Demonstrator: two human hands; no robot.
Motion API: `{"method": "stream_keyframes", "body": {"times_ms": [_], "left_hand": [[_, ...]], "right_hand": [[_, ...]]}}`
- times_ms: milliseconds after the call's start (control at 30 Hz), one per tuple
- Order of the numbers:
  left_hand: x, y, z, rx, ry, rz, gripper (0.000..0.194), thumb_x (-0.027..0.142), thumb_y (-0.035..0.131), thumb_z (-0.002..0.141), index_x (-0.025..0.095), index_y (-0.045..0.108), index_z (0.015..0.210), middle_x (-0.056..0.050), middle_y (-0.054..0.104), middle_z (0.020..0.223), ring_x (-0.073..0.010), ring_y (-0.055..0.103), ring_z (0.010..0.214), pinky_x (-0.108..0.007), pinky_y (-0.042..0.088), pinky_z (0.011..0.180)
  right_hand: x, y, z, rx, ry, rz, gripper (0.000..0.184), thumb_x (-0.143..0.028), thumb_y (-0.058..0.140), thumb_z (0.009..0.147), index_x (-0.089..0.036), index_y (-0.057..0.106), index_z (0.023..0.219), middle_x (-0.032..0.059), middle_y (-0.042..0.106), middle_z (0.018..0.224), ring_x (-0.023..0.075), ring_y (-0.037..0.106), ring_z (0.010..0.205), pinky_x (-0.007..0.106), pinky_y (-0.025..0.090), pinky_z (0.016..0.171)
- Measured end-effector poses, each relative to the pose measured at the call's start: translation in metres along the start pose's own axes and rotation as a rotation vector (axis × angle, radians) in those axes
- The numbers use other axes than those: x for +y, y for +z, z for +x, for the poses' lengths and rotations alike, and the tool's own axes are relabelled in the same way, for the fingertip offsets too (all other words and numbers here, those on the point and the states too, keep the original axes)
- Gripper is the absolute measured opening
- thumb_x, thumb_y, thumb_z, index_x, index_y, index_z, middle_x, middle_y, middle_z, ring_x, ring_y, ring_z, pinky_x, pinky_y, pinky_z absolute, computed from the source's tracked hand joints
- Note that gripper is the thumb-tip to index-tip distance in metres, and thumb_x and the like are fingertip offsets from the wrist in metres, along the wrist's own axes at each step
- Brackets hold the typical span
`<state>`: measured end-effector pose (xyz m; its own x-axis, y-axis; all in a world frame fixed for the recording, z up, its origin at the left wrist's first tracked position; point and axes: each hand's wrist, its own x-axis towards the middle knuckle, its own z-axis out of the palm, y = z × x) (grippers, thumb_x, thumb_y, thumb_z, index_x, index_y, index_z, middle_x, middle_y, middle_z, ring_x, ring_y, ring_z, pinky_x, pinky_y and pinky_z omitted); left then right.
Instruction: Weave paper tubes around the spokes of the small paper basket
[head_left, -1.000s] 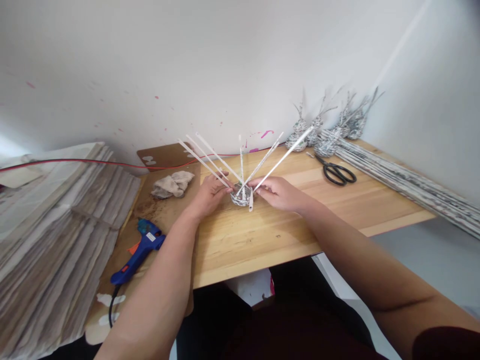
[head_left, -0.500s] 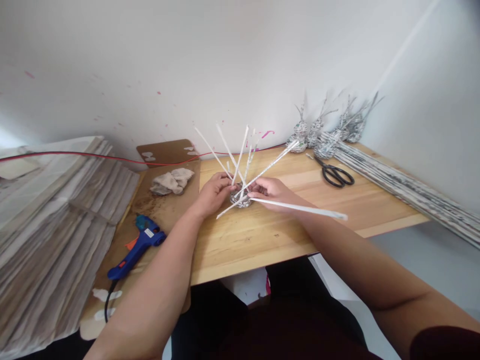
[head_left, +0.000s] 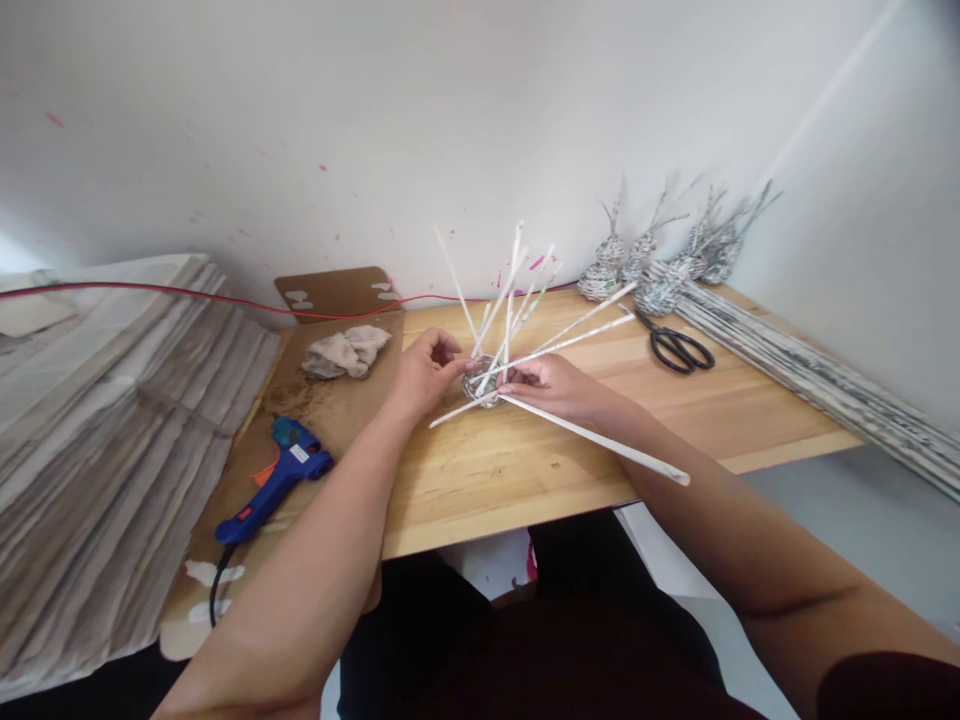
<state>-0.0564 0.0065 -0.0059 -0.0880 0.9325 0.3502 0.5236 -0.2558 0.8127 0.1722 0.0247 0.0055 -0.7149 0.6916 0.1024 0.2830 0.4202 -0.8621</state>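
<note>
A small round woven piece of rolled newspaper rests on the wooden tabletop between both hands. Several pale paper tubes fan out of it, up, to the right and toward me. My left hand is at its left side, thumb on the rim and fingers curled, partly hidden. From the right, my right hand pinches a white paper tube close against the weave. That tube's long free end slants down to the right, over my forearm.
A blue glue gun lies on cardboard at left, near a crumpled cloth and a tall stack of newspaper. Black scissors, woven paper gourd shapes and a bundle of paper tubes are at right.
The woven piece has turned and tipped, so its upright tubes lean more to the right. My left fingers have loosened and lifted slightly; the right-hand tube's free end has dropped lower.
</note>
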Motion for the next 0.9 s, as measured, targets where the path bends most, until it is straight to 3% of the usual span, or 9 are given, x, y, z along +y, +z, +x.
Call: {"method": "stream_keyframes", "body": {"times_ms": [67,167,233,367,500,633,767,900], "left_hand": [[0.008,-0.003,-0.002,0.064,0.005,0.023,0.024,0.036,0.076,0.074,0.017,0.061,0.075,0.002,0.059,0.066,-0.0105,0.051,0.06,-0.023,0.04,0.056],[0.025,-0.008,-0.009,0.151,0.088,-0.007,0.021,0.037,0.068,0.082,0.017,0.063,0.078,0.001,0.062,0.068,-0.0106,0.053,0.061,-0.023,0.043,0.058],[0.035,-0.011,-0.015,0.066,0.196,-0.069,0.018,0.034,0.063,0.087,0.016,0.068,0.087,-0.002,0.069,0.078,-0.0124,0.06,0.068,-0.024,0.048,0.065],[0.041,-0.007,-0.023,-0.273,0.43,0.063,0.02,0.021,0.056,0.089,0.02,0.071,0.101,-0.006,0.074,0.099,-0.0183,0.067,0.091,-0.031,0.052,0.085],[0.031,0.003,-0.021,-0.306,0.565,0.265,0.018,0.022,0.063,0.087,0.022,0.071,0.104,-0.005,0.074,0.101,-0.0213,0.063,0.096,-0.036,0.049,0.09],[0.023,0.01,-0.018,-0.248,0.492,0.327,0.007,0.027,0.067,0.085,0.023,0.072,0.09,-0.003,0.072,0.086,-0.0211,0.06,0.088,-0.034,0.048,0.083],[0.021,0.01,-0.018,-0.168,0.374,0.25,0.007,0.027,0.067,0.085,0.025,0.073,0.084,-0.002,0.07,0.08,-0.0212,0.059,0.086,-0.036,0.047,0.082],[0.02,0.007,-0.016,-0.126,0.251,0.193,0.009,0.027,0.065,0.085,0.023,0.071,0.081,-0.002,0.071,0.08,-0.0222,0.057,0.086,-0.037,0.046,0.082]], "right_hand": [[-0.003,0.001,-0.002,0.04,0.031,-0.039,0.025,-0.039,0.062,0.088,-0.017,0.071,0.09,0.0013,0.068,0.078,0.0151,0.059,0.071,0.027,0.043,0.069],[-0.007,0.002,-0.003,0.067,0.051,-0.067,0.025,-0.037,0.061,0.089,-0.016,0.072,0.092,0.002,0.068,0.08,0.0147,0.058,0.072,0.027,0.043,0.068],[-0.007,0.002,-0.002,0.089,0.065,-0.087,0.024,-0.035,0.06,0.089,-0.015,0.072,0.093,0.002,0.068,0.078,0.0141,0.058,0.07,0.026,0.042,0.066],[-0.004,0.002,0.0,0.163,0.103,-0.103,0.021,-0.034,0.064,0.087,-0.015,0.072,0.087,0.001,0.067,0.072,0.0136,0.057,0.065,0.026,0.041,0.061],[-0.001,0.004,0.002,0.177,0.126,-0.052,0.016,-0.03,0.063,0.087,-0.015,0.07,0.085,0.0012,0.068,0.073,0.0133,0.06,0.067,0.026,0.045,0.066],[-0.002,0.007,0.004,0.146,0.139,0.059,0.009,-0.023,0.064,0.085,-0.015,0.067,0.085,0.0012,0.067,0.073,0.0122,0.062,0.065,0.025,0.048,0.064],[-0.007,0.007,0.004,0.127,0.198,0.189,0.006,-0.017,0.059,0.086,-0.015,0.064,0.087,0.0017,0.067,0.075,0.0112,0.065,0.065,0.021,0.047,0.055],[-0.005,0.006,0.003,0.149,0.154,0.232,0.018,-0.016,0.059,0.085,-0.016,0.063,0.103,0.0012,0.068,0.076,0.0114,0.065,0.063,0.022,0.049,0.055]]}}
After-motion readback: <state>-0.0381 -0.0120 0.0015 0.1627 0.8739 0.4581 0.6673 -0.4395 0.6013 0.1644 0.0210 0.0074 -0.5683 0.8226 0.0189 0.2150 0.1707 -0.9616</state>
